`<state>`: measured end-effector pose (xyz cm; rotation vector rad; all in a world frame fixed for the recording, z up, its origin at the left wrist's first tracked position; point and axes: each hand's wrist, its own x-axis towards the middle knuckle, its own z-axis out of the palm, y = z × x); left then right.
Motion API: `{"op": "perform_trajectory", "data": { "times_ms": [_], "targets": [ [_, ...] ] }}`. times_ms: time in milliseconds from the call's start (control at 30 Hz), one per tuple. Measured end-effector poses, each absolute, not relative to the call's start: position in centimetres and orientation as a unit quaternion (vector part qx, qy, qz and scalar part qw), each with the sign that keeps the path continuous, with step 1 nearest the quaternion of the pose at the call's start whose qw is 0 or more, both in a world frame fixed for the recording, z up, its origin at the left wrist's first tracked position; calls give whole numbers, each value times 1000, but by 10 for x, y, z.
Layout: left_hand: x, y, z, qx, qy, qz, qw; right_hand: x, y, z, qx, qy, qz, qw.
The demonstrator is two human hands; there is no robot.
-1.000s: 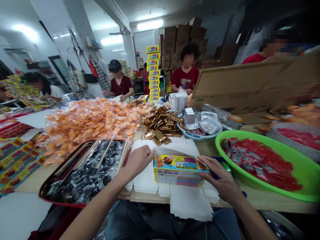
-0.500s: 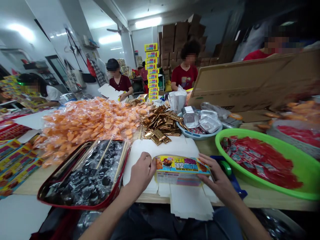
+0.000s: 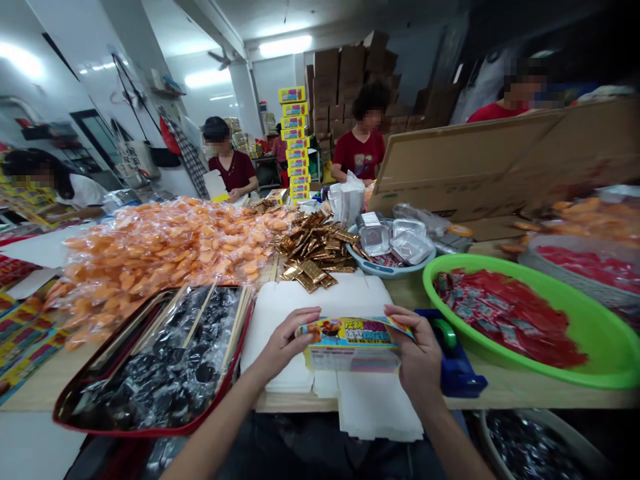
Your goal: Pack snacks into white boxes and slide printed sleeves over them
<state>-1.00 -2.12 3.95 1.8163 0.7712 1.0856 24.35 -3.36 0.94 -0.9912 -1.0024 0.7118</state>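
Observation:
A small yellow printed carton (image 3: 353, 341) sits between both my hands, just above a stack of flat white box blanks (image 3: 320, 313) on the table's near edge. My left hand (image 3: 286, 340) grips its left end with fingers curled over the top flap. My right hand (image 3: 419, 353) clasps its right end, thumb on the lid. A red tray of black wrapped sweets (image 3: 155, 360) lies to the left. A blue tape dispenser (image 3: 453, 357) stands right behind my right hand.
A heap of orange wrapped snacks (image 3: 160, 247) and gold packets (image 3: 315, 250) fill the middle. A green basin of red packets (image 3: 525, 320), a blue bowl with foil trays (image 3: 395, 247) and a cardboard sheet (image 3: 500, 160) lie right. Several people work across the table by stacked yellow boxes (image 3: 295, 143).
Both hands have closed in on the carton's ends and drawn it slightly nearer; the top flap is now pressed down further. The view has shifted a little to the right.

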Motion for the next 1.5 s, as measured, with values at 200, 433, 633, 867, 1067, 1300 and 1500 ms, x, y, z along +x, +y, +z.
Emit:
{"op": "perform_trajectory", "data": {
  "times_ms": [200,433,633,867,1067,1300,1500],
  "targets": [
    [-41,4,61,860,209,262,385,282,-37,9,-381,-643,355,561],
    [-42,29,81,939,119,224,232,306,-26,24,-345,-733,352,469],
    [-36,37,100,980,46,152,120,302,-27,25,-332,-733,348,481],
    [-32,39,124,997,0,42,65,300,-28,27,-327,-737,336,487],
    [-41,36,88,993,-11,95,64,295,-34,22,-349,-750,279,488],
    [-10,13,82,933,168,238,209,289,-32,19,-341,-746,252,513],
    [30,-9,83,881,371,224,191,276,-35,17,-382,-713,227,542]
  ]
}}
